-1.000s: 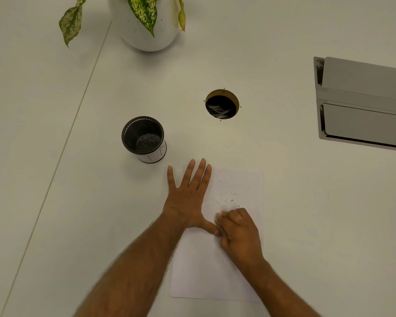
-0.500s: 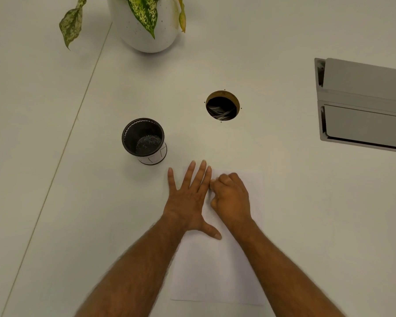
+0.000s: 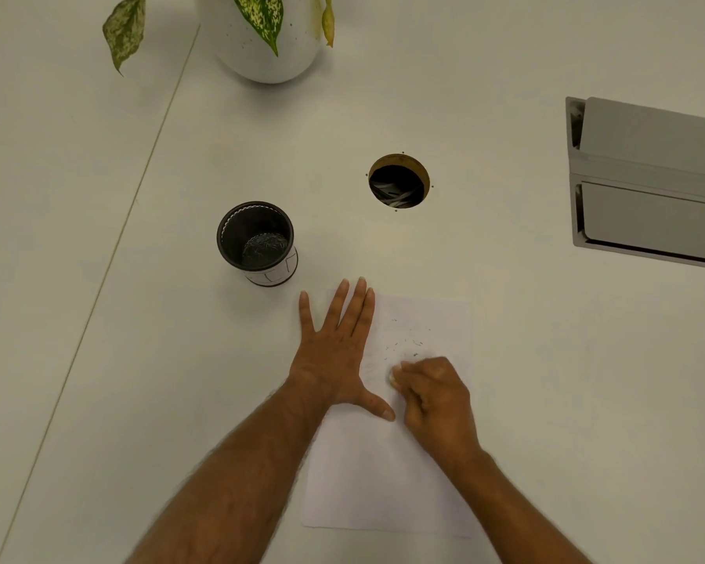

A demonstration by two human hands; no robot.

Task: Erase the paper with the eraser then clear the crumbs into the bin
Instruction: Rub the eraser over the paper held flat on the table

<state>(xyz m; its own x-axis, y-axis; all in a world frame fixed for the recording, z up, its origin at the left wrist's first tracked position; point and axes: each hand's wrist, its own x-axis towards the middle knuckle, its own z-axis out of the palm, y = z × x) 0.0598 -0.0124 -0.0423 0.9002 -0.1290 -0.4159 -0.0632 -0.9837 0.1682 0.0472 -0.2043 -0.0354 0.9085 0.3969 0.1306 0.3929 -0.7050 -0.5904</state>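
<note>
A white sheet of paper [image 3: 387,478] lies on the white table in front of me. My left hand [image 3: 334,356] rests flat on its upper left corner, fingers spread, pinning it down. My right hand [image 3: 436,400] is curled around a small pale eraser [image 3: 391,377], whose tip touches the paper near the middle. Dark eraser crumbs [image 3: 410,341] are scattered on the sheet just beyond my right hand. A small black mesh bin [image 3: 257,242] stands upright to the upper left of the paper, beyond my left hand.
A round cable hole [image 3: 399,181] opens in the table behind the paper. A white plant pot [image 3: 267,54] with green leaves stands at the far edge. A grey metal cable box [image 3: 648,185] sits at the right. A seam [image 3: 139,189] runs across the table on the left.
My right hand went up the sheet beside my left fingers half a second ago, then came back down to mid-sheet, uncovering the crumbs. My left hand has stayed put.
</note>
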